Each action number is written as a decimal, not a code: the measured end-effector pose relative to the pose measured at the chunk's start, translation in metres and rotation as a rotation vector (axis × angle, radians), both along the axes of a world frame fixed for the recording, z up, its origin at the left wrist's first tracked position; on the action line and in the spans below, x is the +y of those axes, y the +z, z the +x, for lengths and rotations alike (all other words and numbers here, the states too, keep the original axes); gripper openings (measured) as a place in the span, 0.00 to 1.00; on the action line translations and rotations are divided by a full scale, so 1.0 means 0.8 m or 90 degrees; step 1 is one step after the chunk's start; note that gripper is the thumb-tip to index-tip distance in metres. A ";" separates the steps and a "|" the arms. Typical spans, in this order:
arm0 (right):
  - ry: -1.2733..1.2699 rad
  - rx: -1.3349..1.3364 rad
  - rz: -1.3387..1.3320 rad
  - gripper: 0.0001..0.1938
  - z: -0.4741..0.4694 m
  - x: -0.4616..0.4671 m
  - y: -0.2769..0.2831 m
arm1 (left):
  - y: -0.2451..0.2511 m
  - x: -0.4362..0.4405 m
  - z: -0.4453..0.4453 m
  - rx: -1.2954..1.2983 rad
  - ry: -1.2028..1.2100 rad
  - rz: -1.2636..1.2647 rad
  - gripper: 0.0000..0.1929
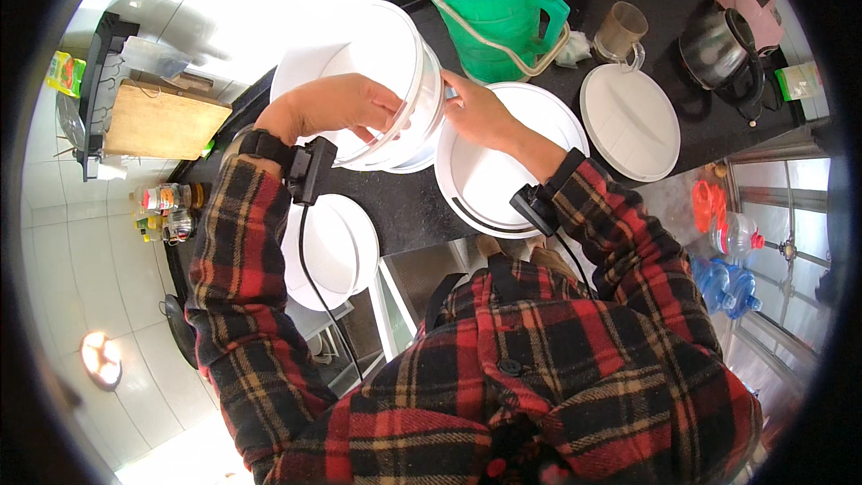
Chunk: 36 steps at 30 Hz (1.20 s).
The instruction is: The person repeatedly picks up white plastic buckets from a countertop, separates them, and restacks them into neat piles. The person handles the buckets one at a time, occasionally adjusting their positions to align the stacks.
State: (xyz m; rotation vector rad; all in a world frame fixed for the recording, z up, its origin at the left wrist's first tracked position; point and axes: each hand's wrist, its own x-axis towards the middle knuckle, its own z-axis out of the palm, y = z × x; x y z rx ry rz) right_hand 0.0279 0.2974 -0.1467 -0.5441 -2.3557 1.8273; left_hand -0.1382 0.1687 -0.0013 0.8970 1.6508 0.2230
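Note:
A clear round plastic container with a pale rim (pixel 431 74) is tilted on its side, its mouth towards the left. My left hand (pixel 343 108) reaches into that mouth, and its fingertips show through the clear wall. Whether those fingers grip anything is not plain. From the other side my right hand (pixel 478 111) holds the container's edge between thumb and fingers. Below my right forearm stands a white round basin (pixel 465 168). Overexposure washes out the white round vessel around my left hand. A white round bowl (pixel 330 252) sits lower left, partly behind my left sleeve.
A green thermos jug (pixel 491 13) with a wire handle stands behind the basin on the black countertop (pixel 411 209). To the right are a white round lid (pixel 630 122), a clear mug (pixel 619 27) and a steel kettle (pixel 714 50). A wooden cutting board (pixel 158 120) hangs at left.

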 end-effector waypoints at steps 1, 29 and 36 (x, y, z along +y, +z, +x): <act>-0.005 0.015 0.010 0.27 0.000 0.000 0.000 | 0.002 -0.006 -0.002 -0.002 -0.012 -0.018 0.21; -0.005 0.042 0.052 0.30 -0.033 0.026 0.001 | 0.000 -0.091 0.043 0.376 -0.119 0.048 0.27; 0.006 0.057 -0.031 0.36 -0.037 0.026 0.015 | -0.036 -0.170 -0.029 0.743 0.193 0.386 0.38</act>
